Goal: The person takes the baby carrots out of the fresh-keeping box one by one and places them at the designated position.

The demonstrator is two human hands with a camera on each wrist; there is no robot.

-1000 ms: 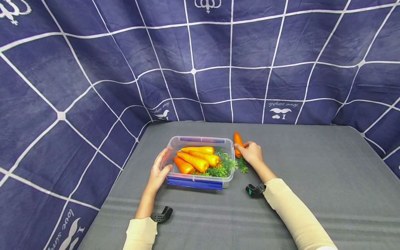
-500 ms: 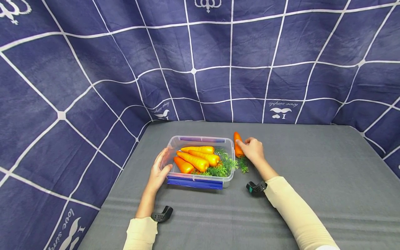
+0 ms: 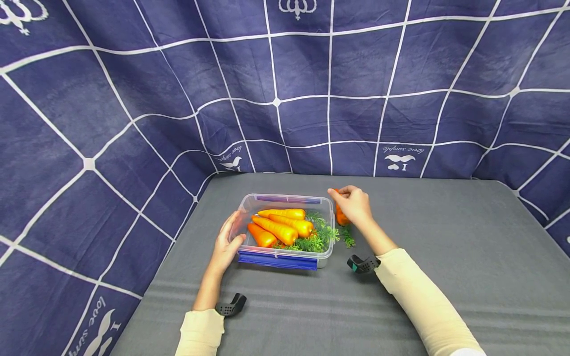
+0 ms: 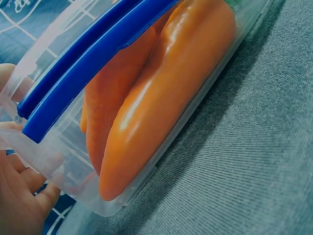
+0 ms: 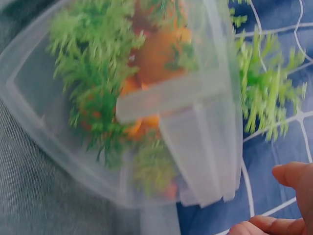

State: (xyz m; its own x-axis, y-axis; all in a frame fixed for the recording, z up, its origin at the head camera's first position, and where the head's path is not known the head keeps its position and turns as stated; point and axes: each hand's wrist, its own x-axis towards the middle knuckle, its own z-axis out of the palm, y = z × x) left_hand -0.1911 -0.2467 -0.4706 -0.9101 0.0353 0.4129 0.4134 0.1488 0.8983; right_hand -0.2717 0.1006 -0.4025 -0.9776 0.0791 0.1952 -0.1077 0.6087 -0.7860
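Note:
A clear plastic food container (image 3: 327, 253) holds several orange carrots (image 3: 277, 229) with leafy green tops. My left hand (image 3: 226, 247) grips its left end, thumb over the rim and fingers along the outer wall. In the left wrist view, that hand (image 4: 19, 200) shows at the container's end. Just right of the container lies one more carrot (image 3: 342, 217), its green top (image 3: 348, 237) toward me. My right hand (image 3: 356, 205) is over this carrot and hides much of it. In the right wrist view, the thumb and fingers of the right hand (image 5: 301, 186) stand apart.
A blue latch flap (image 3: 278, 260) hangs from the container's near side. Carrot leaves (image 3: 331, 233) poke over its right rim. The grey table (image 3: 445, 237) ends at a blue curtain (image 3: 356, 118) with white lines, at the back and left.
My right hand has shifted up and slightly left, its fingers spreading over the carrot's far end. The loose carrot stays beside the container. My left hand and the container have not moved.

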